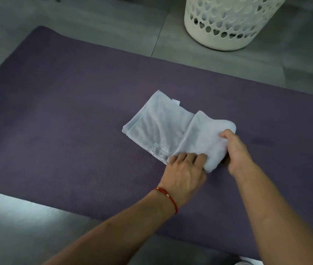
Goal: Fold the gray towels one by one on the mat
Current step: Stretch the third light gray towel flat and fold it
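Note:
A pale gray towel (pixel 157 123) lies partly folded on the purple mat (pixel 56 121), near the mat's middle. Its right end is turned back over the rest in a thick flap. My left hand (pixel 184 169), with a red cord at the wrist, grips the near edge of that flap with curled fingers. My right hand (pixel 236 150) holds the flap's right side, fingers curled into the cloth. A small white tag shows at the towel's far edge.
A white plastic basket (pixel 226 25) with heart-shaped holes stands on the gray tiled floor (pixel 94 18) beyond the mat's far right edge. A white object (pixel 247 262) peeks in at the bottom right corner.

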A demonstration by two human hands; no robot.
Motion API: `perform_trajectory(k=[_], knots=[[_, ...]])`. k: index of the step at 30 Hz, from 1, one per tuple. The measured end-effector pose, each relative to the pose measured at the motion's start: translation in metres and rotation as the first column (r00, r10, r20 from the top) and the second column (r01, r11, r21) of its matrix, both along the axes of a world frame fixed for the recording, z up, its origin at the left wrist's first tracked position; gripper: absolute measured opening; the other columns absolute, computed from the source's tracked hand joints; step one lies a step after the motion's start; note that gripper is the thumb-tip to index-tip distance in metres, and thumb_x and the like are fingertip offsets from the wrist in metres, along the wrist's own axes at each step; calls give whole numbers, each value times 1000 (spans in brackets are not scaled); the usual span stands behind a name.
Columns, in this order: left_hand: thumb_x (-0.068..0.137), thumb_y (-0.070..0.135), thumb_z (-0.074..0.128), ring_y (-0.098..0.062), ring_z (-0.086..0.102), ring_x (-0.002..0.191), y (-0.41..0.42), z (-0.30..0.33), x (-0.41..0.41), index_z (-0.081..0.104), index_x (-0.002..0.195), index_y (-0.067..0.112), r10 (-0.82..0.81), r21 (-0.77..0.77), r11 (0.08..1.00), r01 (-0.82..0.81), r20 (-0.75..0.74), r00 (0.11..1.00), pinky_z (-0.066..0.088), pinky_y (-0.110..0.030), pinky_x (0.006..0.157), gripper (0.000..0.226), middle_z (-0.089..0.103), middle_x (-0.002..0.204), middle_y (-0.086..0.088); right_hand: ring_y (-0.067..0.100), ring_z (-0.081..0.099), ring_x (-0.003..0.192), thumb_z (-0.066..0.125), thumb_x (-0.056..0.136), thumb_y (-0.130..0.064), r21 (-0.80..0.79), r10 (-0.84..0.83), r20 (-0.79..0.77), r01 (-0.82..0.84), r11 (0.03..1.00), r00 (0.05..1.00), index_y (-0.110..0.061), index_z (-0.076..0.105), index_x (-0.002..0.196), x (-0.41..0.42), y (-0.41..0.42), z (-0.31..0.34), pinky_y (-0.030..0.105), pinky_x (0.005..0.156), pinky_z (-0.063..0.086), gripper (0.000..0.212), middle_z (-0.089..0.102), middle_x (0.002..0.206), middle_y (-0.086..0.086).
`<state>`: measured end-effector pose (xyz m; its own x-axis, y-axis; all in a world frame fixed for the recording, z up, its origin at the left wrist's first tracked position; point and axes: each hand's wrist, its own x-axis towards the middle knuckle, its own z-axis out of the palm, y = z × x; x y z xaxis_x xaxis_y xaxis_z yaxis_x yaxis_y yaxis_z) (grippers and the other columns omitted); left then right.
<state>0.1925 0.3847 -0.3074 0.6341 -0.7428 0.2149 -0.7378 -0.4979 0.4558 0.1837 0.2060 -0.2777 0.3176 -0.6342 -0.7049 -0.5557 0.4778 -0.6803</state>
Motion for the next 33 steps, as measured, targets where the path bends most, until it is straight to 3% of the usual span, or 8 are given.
perform_trajectory(k=[4, 9, 12, 16, 18, 22, 28, 33], knots=[[100, 23, 46, -18, 59, 72, 26, 19, 18, 52, 129, 22, 45, -194, 969, -150, -459, 887, 49, -35, 65, 30, 65, 85, 1, 24, 75, 86, 69, 85, -28, -47, 15, 176, -6, 999, 984, -7, 65, 114, 11, 8, 13, 34, 62, 60, 36, 75, 101, 11], [103, 22, 49, -6, 60, 77, 56, 33, 62, 59, 115, 21, 117, -328, 837, -439, -676, 728, 53, -31, 66, 15, 64, 89, 8, 26, 76, 87, 80, 72, -54, -181, 128, 360, -65, 981, 924, -14, 51, 129, 74, 40, 24, 44, 67, 63, 76, 75, 104, 8], [95, 25, 54, -15, 65, 84, 70, 21, 88, 58, 103, 19, 195, -260, 655, -709, -849, 491, 61, -44, 74, 11, 63, 88, -5, 22, 69, 103, 70, 70, -67, -415, 339, 179, -242, 877, 924, -29, 46, 135, 107, 54, 18, 41, 87, 57, 80, 66, 117, -3], [95, 15, 55, -35, 70, 102, 81, -5, 111, 59, 116, 3, 221, -39, 389, -920, -966, 134, 63, -50, 75, 25, 68, 115, -18, 25, 40, 134, 59, 90, -39, -667, 610, -260, -596, 448, 749, -24, 51, 138, 119, 55, -11, 42, 109, 40, 51, 46, 144, 1], [96, 17, 58, -31, 71, 99, 81, -9, 112, 57, 121, 4, 229, -32, 378, -925, -965, 127, 63, -46, 74, 28, 67, 118, -18, 28, 29, 143, 57, 93, -36, -658, 619, -365, -663, 357, 696, -25, 48, 142, 119, 52, -20, 47, 113, 35, 51, 36, 155, 1], [90, 23, 67, -25, 73, 96, 77, -7, 108, 59, 119, 9, 185, -26, 389, -921, -977, 106, 63, -46, 75, 33, 70, 112, -9, 25, 49, 129, 60, 92, -32, -676, 606, -350, -640, 365, 715, -25, 45, 142, 122, 44, -20, 48, 110, 35, 53, 54, 139, 0], [92, 29, 65, -12, 71, 86, 86, -10, 108, 64, 113, 19, 380, -150, 404, -902, -870, 315, 62, -35, 78, 23, 71, 96, 2, 20, 61, 110, 72, 86, -25, -737, 662, -236, -575, 355, 711, -16, 61, 130, 135, 34, -2, 30, 89, 51, 46, 65, 123, 3], [88, 50, 65, -21, 71, 79, 92, -17, 108, 65, 113, 21, 634, 25, 495, -869, -694, 341, 61, -42, 78, 38, 71, 84, -1, 29, 59, 106, 73, 80, -37, -555, 653, -405, -740, 380, 639, -14, 59, 117, 142, 34, -13, 39, 85, 52, 45, 58, 119, 7]])
